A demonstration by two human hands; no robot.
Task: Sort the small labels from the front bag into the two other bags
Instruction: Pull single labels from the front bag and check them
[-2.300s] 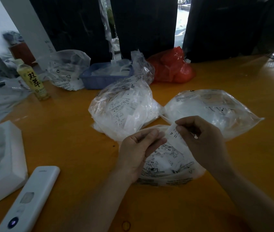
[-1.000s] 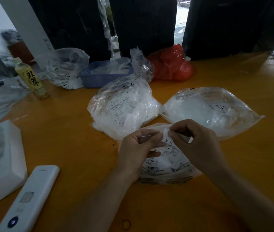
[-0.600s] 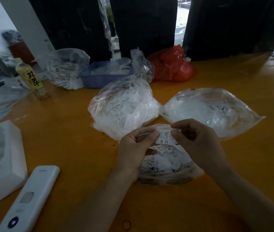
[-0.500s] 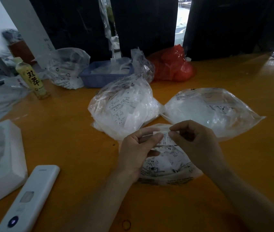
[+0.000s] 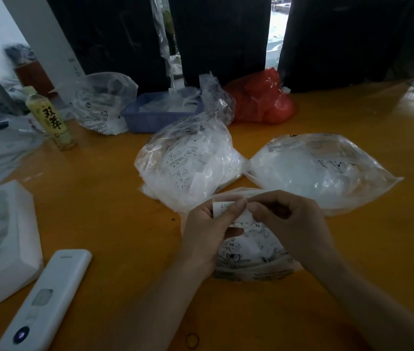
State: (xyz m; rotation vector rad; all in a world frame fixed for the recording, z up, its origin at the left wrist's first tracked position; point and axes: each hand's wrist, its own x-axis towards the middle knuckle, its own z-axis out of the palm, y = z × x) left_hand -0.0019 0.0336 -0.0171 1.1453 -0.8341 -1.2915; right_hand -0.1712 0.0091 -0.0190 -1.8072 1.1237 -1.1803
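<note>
- Orange tabletop fills the view, with dark panels behind it at 12 o'clock.
- Sorting looks midway: the front bag at 6 o'clock holds many labels, and the left receiving bag at 11 o'clock bulges.
- Right receiving bag, at 1 o'clock, looks about as full.
- Count: three sorting bags, two hands.
- Left hand and right hand pinch one label together above the front bag.
</note>
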